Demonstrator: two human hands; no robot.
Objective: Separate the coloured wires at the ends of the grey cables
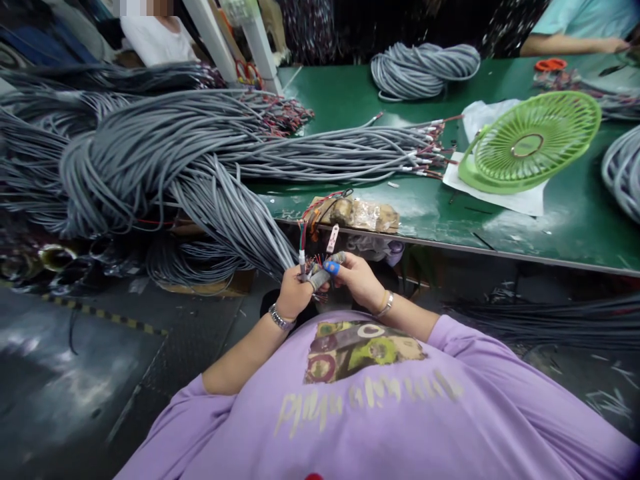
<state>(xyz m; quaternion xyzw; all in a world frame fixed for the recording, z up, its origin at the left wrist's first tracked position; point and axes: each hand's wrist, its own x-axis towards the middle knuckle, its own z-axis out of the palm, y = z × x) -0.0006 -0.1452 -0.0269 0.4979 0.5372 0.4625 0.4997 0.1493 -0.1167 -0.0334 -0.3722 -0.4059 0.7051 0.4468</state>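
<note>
Close to my body, below the table's front edge, my left hand is closed around the end of a grey cable whose thin coloured wires stick up. A thick bundle of grey cables runs down from the table to this hand. My right hand meets it from the right, its fingers pinched together at the wire ends, with blue tape on one finger. What exactly sits in that pinch is too small to make out. Just above the fingers is a small white tag with red marks.
Grey cable bundles cover the left of the green table. A green fan stands at the right on white paper. Near the front edge lies a taped brown block with wires. Two other people are across the table.
</note>
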